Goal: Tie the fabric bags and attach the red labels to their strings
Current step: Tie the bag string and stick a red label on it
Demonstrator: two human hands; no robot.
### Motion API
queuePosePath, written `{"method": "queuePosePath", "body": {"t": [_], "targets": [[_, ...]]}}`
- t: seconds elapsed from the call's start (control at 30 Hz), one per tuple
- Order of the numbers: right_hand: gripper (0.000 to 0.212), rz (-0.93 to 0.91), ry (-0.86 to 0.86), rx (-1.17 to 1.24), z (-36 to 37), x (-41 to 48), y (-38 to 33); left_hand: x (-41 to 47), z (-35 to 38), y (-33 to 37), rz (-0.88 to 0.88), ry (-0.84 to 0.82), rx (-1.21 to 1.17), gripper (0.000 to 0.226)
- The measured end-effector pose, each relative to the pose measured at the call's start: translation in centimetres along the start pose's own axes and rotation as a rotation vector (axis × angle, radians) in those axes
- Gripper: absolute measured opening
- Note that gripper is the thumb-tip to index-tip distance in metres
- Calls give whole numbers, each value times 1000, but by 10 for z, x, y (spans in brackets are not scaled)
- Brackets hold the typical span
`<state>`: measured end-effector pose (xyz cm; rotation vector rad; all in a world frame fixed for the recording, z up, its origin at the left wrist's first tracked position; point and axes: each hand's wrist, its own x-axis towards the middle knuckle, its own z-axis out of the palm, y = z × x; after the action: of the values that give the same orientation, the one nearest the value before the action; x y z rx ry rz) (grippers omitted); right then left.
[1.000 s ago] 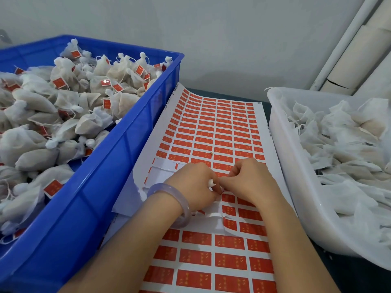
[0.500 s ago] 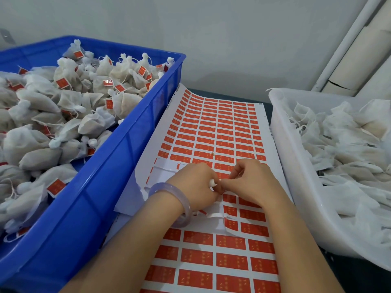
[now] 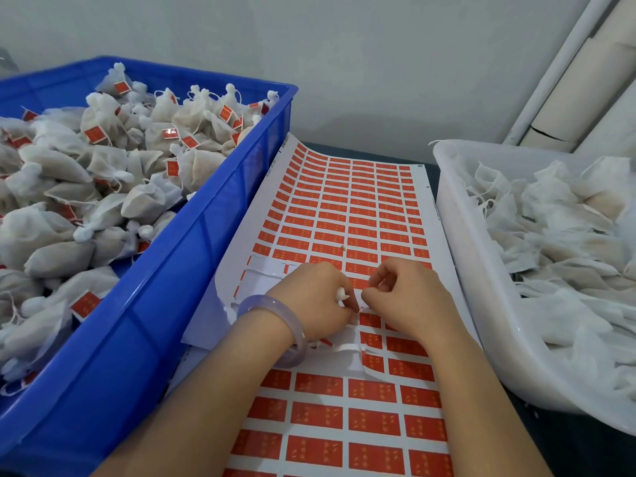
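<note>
Sheets of red labels [image 3: 347,208] lie on the table between two bins. My left hand [image 3: 315,297], with a pale purple bangle on its wrist, is closed around a small white fabric bag [image 3: 342,293], of which only the gathered top shows. My right hand [image 3: 406,297] sits just to the right, its fingertips pinched at a red label [image 3: 360,308] on the sheet, close to the left thumb. Whether that label is peeled free is hidden by the fingers. The bag's string is not visible.
A blue crate [image 3: 192,256] on the left holds several tied bags with red labels. A white tub [image 3: 481,304] on the right holds several loose white bags. A nearer label sheet [image 3: 344,425] overlaps the far one. White pipes [image 3: 564,63] lean at the wall.
My right hand has shifted slightly right and opened a small gap from the left hand; its fingers now pinch at the sheet. The left hand keeps the bag.
</note>
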<state>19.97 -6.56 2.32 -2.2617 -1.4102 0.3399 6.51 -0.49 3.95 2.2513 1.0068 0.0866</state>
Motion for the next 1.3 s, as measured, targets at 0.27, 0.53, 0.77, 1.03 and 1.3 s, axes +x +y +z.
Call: {"method": "queuePosePath", "body": {"t": [0.27,0.53,0.77,1.03,1.3], "targets": [[8,-88,-8,-7,-1,-10,-1,-1,-1,-1,3,0,-24,19],[16,24,50,191,-2,-9,3,-1,-1,-1,-9,11,-38,19],[4,334,274,797,-21,-5,14,-6,-6,-4,25,12,-116,25],[27,251,326,858,-17,-7,5,-12,-40,9,-38,63,-1063,20],[7,129,333,938,-12,-9,-1,-17,-33,5,141,197,-956,30]]}}
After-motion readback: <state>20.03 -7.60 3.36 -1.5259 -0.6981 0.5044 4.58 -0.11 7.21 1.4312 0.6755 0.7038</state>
